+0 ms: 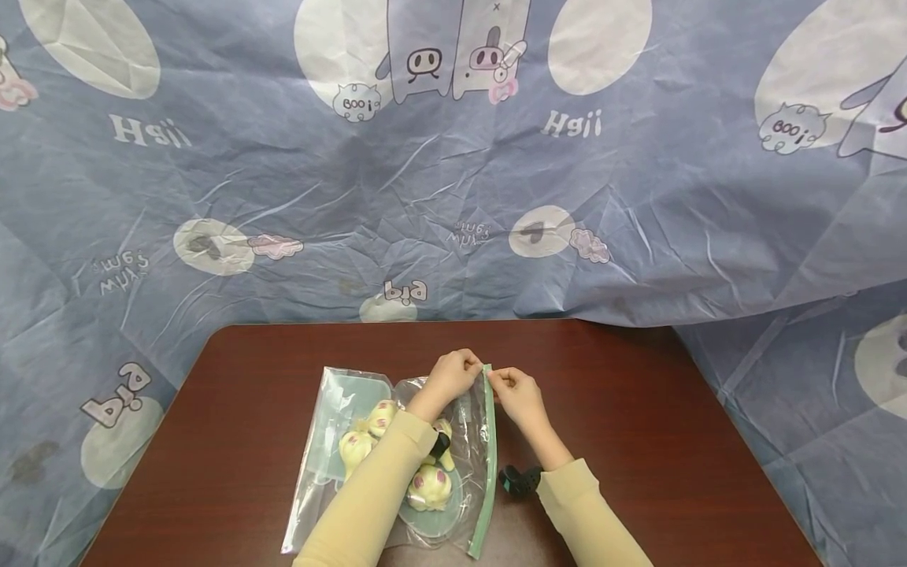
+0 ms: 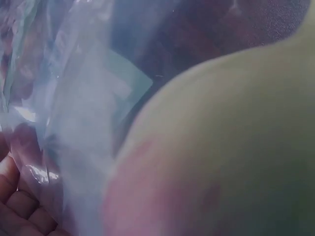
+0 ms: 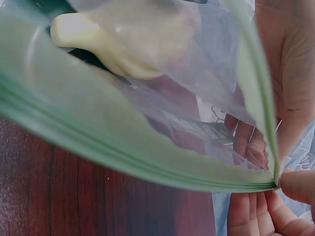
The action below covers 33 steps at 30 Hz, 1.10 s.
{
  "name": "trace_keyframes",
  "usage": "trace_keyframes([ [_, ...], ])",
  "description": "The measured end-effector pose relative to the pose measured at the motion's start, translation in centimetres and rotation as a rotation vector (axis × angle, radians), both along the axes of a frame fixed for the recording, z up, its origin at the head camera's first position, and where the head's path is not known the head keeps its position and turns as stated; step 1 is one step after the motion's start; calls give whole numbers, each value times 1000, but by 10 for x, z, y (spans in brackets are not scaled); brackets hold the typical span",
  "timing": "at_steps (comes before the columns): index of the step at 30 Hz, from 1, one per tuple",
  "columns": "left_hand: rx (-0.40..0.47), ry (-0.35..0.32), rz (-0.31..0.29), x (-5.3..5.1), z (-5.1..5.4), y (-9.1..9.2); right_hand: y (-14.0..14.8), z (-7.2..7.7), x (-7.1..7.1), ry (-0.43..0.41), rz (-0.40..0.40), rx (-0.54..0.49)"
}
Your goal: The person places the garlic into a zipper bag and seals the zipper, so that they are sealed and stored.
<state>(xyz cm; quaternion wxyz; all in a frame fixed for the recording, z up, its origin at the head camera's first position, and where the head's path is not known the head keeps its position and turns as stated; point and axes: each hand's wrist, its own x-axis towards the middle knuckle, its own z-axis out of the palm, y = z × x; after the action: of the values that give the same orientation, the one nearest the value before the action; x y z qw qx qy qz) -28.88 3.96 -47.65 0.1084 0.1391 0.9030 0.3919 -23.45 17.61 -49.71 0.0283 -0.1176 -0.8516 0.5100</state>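
A clear zip bag (image 1: 468,441) with a green zip strip (image 1: 490,457) lies across the table. My left hand (image 1: 453,374) pinches the bag's film near the far end of the strip. Right beside it, my right hand (image 1: 516,395) pinches the strip's far corner between thumb and fingers. In the right wrist view the bag's two green edges (image 3: 147,167) spread apart from that corner, so the mouth gapes. Pale yellow bulb-shaped pieces with pinkish-purple patches (image 1: 428,487) show through clear film; one with a stubby stem (image 3: 74,30) shows beyond the mouth. My left forearm hides part of them.
To the left, more clear plastic with a pale green panel (image 1: 347,402) lies flat. Black devices (image 1: 520,479) sit at both wrists. The dark red-brown table (image 1: 638,409) ends at a blue printed cloth (image 1: 453,181) hanging behind it.
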Motion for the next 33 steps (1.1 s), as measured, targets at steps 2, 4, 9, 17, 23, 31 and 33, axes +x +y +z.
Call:
trace_keyframes([
  [2,3,-5,0,0,1,1,0,2,0,-10,-10,-8],
  [4,12,-21,3,1,3,1,0,3,0,-20,-14,-21],
  [9,30,-18,15,1,6,3,-1,6,-1,-37,-15,-71],
  [17,19,-23,16,2,5,1,-3,8,0,-103,-4,-92],
  [23,16,-48,14,0,4,-3,-5,9,7,-130,27,-87],
  [31,24,-45,33,-2,10,-12,-11,7,26,-126,77,-102],
  [33,21,-45,42,-2,11,-14,-13,6,32,-124,82,-107],
])
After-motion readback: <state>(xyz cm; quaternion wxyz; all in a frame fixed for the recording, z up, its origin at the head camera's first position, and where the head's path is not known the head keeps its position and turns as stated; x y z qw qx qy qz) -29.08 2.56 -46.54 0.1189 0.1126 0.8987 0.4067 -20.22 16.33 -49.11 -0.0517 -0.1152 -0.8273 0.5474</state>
